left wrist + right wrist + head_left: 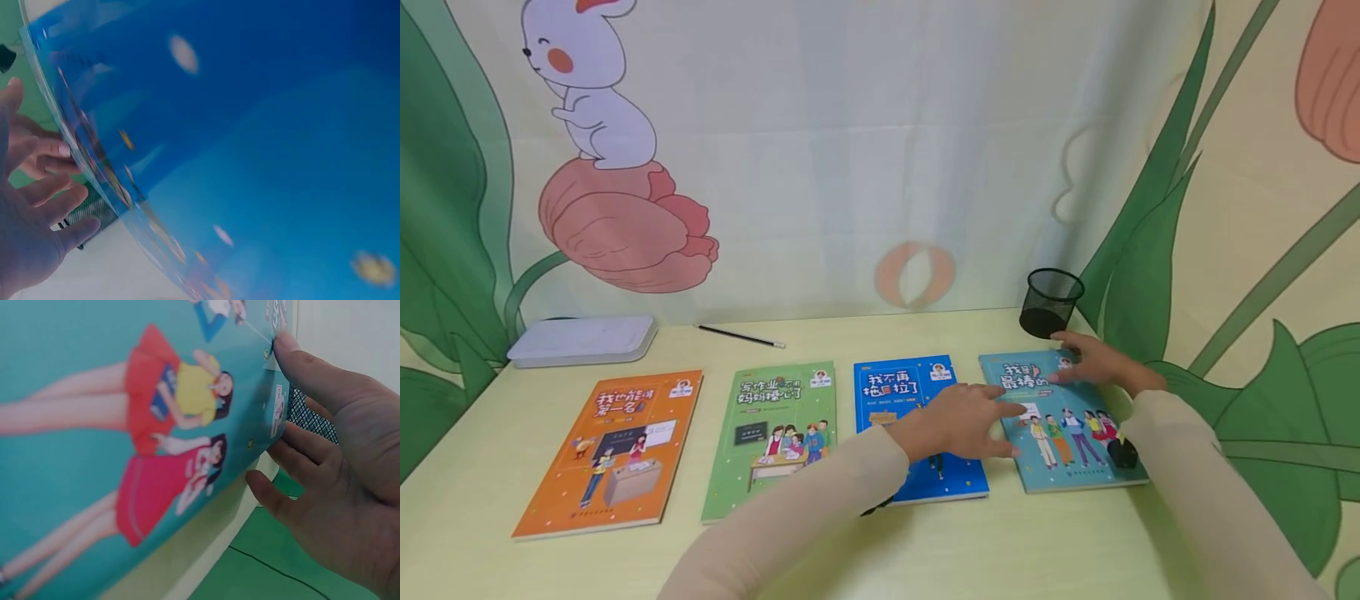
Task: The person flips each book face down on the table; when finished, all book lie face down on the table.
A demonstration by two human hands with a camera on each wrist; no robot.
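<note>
A teal book lies face up at the right of the row, with cartoon people on its cover. My right hand is at its upper right corner; in the right wrist view the thumb touches the cover and the other fingers lie along the edge, loosely extended. My left hand reaches over a blue book, its spread fingers at the teal book's left edge. In the left wrist view the blue cover fills most of the picture, and the left fingers look nearly straight.
Further left lie a green book and an orange book. Behind the row are a white case, a black pencil and a black mesh pen holder. A printed curtain hangs at the table's back edge.
</note>
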